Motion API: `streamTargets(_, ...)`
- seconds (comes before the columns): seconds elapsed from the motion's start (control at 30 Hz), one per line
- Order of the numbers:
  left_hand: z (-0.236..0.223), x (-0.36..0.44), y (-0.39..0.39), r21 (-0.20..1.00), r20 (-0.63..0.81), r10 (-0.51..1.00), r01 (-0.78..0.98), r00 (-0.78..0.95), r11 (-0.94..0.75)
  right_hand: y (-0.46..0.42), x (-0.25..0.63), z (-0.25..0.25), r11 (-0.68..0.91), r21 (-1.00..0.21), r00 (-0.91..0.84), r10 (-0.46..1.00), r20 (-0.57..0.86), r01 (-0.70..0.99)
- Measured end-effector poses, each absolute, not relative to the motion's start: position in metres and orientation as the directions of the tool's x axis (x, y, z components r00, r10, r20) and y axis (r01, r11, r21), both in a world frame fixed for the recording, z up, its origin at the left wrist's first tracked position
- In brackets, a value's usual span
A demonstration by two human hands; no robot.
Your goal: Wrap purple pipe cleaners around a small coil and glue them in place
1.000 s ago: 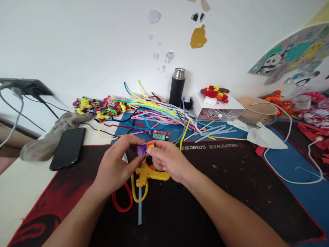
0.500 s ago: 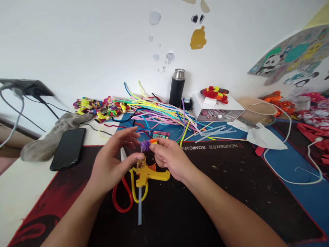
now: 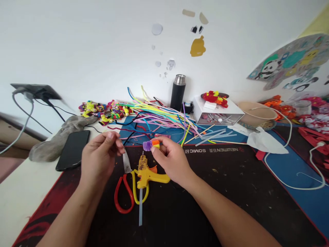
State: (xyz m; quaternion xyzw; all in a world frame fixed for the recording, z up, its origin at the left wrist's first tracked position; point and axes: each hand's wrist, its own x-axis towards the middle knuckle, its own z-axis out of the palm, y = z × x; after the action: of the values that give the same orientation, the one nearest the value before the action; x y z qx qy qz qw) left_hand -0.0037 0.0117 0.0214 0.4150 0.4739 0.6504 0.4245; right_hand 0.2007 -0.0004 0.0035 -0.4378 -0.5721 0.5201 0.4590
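My right hand point(image 3: 172, 158) pinches a small coiled pipe-cleaner piece point(image 3: 148, 145), purple at its left end with orange and yellow at the fingers. Just below that purple end is the nozzle of a yellow glue gun point(image 3: 144, 174), which lies on the mat with a clear glue stick point(image 3: 140, 207) poking out of its back. My left hand point(image 3: 99, 157) is raised to the left of the piece, thumb and index finger pressed together; anything between them is too small to make out. Scissors point(image 3: 126, 163) with red and yellow handles lie partly under the glue gun.
Loose pipe cleaners point(image 3: 159, 115) are heaped at the back, beside small colourful figures point(image 3: 89, 108). A black thermos point(image 3: 178, 92) and a white drawer box point(image 3: 218, 111) stand by the wall. A phone point(image 3: 73, 150) lies left, a white cable point(image 3: 290, 185) right, on the dark mat point(image 3: 218, 206).
My left hand has drawn back leftward from the pipe-cleaner piece, and its spread fingers have closed into a pinch. My right hand still holds the piece near the nozzle. The view has tilted slightly up.
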Motion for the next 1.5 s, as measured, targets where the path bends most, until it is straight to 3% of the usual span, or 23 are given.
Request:
streamTargets(0.37, 0.005, 0.008, 0.007, 0.992, 0.108, 0.985, -0.051, -0.132, -0.115, -0.005, 0.198, 0.000, 0.235, -0.959, -0.210, 0.957, 0.200, 0.157)
streamTargets(0.63, 0.005, 0.006, 0.006, 0.981, 0.132, 0.991, 0.144, -0.024, -0.127, -0.005, 0.198, -0.001, 0.193, -0.969, -0.218, 0.963, 0.157, 0.157)
streamTargets(0.93, 0.005, 0.009, 0.005, 0.998, 0.027, 0.999, 0.061, 0.023, -0.029, -0.005, 0.198, -0.003, 0.168, -0.977, -0.218, 0.966, 0.137, 0.129)
streamTargets(1.5, -0.002, 0.004, 0.006, 0.998, 0.045, 0.999, -0.052, -0.011, -0.045, -0.003, 0.197, 0.000, 0.129, -0.989, -0.211, 0.971, 0.110, 0.079)
